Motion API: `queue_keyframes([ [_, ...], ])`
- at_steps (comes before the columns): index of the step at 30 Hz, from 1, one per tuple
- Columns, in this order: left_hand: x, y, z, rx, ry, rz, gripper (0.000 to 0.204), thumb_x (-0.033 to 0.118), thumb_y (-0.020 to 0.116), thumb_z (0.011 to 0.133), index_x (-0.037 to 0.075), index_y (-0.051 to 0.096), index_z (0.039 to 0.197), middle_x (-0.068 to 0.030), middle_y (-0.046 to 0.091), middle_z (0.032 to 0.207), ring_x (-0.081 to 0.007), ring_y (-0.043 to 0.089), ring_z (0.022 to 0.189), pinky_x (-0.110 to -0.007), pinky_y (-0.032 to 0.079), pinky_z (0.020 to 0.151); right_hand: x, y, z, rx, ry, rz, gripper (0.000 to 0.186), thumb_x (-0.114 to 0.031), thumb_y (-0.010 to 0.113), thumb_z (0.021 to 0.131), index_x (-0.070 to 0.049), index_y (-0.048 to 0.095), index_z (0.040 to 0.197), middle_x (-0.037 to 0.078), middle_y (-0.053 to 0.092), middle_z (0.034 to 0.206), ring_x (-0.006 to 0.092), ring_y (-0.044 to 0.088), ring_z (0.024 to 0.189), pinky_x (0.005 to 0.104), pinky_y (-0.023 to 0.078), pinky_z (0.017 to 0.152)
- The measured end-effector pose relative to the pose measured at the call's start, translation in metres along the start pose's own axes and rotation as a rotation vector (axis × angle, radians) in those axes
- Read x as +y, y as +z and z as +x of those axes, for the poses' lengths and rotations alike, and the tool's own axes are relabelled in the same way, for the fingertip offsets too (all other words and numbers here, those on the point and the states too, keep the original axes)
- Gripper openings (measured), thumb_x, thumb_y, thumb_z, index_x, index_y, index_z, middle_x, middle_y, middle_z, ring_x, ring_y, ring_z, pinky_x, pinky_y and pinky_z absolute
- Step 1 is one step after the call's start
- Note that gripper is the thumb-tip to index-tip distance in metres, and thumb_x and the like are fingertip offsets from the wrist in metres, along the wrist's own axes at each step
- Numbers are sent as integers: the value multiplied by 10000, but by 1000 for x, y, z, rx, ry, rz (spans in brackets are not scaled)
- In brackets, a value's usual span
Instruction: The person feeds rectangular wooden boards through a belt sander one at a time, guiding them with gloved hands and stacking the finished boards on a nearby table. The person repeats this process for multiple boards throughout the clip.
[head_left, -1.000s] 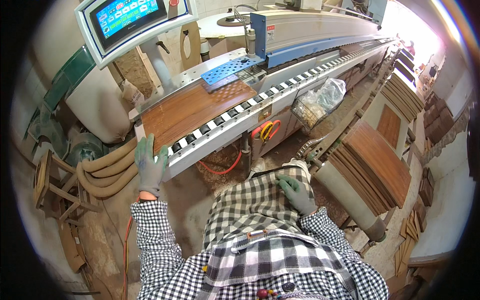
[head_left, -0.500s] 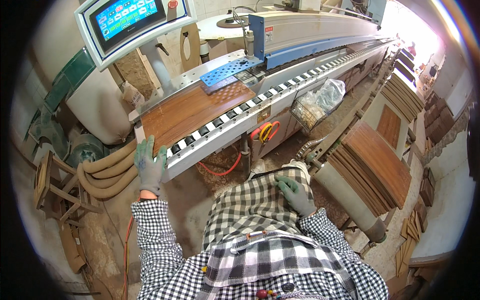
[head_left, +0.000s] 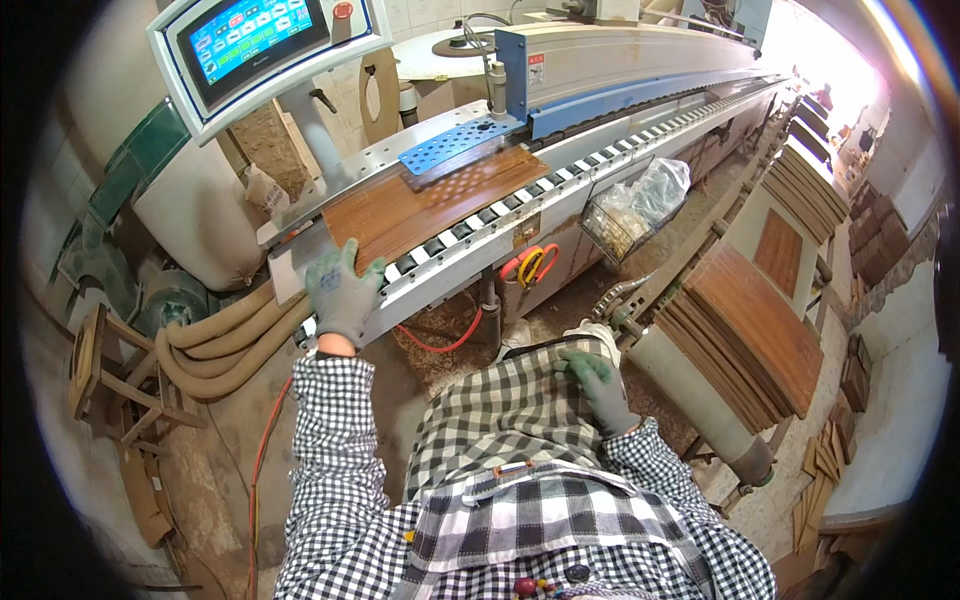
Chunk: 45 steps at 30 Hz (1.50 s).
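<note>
A gloved left hand (head_left: 343,295) lies flat and open, fingers spread, on the near end of a brown panel (head_left: 425,205) resting on the roller conveyor (head_left: 520,215) of an edge-banding machine (head_left: 620,60). The gloved right hand (head_left: 597,385) rests loosely open on the person's checked shirt, holding nothing. The panel's far end slips under a blue perforated plate (head_left: 455,145), hiding its edge. A stack of boards (head_left: 755,335) at right is partly cut off by a grey roller (head_left: 695,405). Compared with a second ago, the left hand has moved up from the conveyor's edge onto the panel; the right hand has stayed put.
</note>
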<state>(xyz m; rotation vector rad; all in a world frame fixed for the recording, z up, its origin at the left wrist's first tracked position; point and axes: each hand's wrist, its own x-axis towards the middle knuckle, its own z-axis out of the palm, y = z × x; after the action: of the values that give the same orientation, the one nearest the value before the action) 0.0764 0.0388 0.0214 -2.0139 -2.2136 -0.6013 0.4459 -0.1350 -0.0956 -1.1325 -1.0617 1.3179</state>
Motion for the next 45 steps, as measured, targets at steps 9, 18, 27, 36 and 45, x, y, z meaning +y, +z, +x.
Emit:
queue_keyframes([
  [9, 53, 34, 21, 173, 168, 8, 681, 584, 585, 913, 90, 576, 1382, -179, 633, 1297, -326, 564, 1231, -466, 350, 1101, -80, -90, -39, 569, -371, -320, 381, -297, 554, 1045, -27, 643, 1298, 114, 695, 1167, 174, 660, 1012, 335, 543, 895],
  [18, 53, 42, 16, 206, 248, 2, 655, 564, 525, 962, 73, 555, 1394, -155, 585, 1388, -342, 505, 1320, -464, 307, 1164, -86, -268, -147, 1683, -219, -932, 483, -269, 620, 1011, 7, 544, 1400, 147, 607, 1358, 228, 577, 1207, 320, 450, 1037],
  [27, 55, 32, 14, 98, 216, 4, 699, 605, 417, 992, 83, 500, 1449, -148, 527, 1463, -333, 432, 1401, -446, 260, 1202, -52, -326, -181, 1500, -294, 104, 436, -294, 693, 967, 41, 622, 1236, 139, 658, 1191, 239, 619, 1045, 342, 517, 949],
  [36, 53, 32, 11, 138, 212, -60, 665, 576, 465, 983, 89, 520, 1433, -139, 555, 1431, -332, 458, 1375, -451, 272, 1193, -55, -264, -206, 1671, -381, 122, 501, -328, 676, 969, 32, 577, 1304, 132, 574, 1304, 286, 562, 1157, 383, 495, 1022],
  [45, 48, 29, 9, 200, 293, -216, 625, 521, 569, 956, 89, 544, 1407, -158, 597, 1364, -334, 502, 1323, -454, 341, 1146, -21, -266, -256, 1229, -537, 543, 559, -260, 692, 955, -46, 491, 1431, 133, 507, 1412, 285, 544, 1217, 352, 480, 1033],
])
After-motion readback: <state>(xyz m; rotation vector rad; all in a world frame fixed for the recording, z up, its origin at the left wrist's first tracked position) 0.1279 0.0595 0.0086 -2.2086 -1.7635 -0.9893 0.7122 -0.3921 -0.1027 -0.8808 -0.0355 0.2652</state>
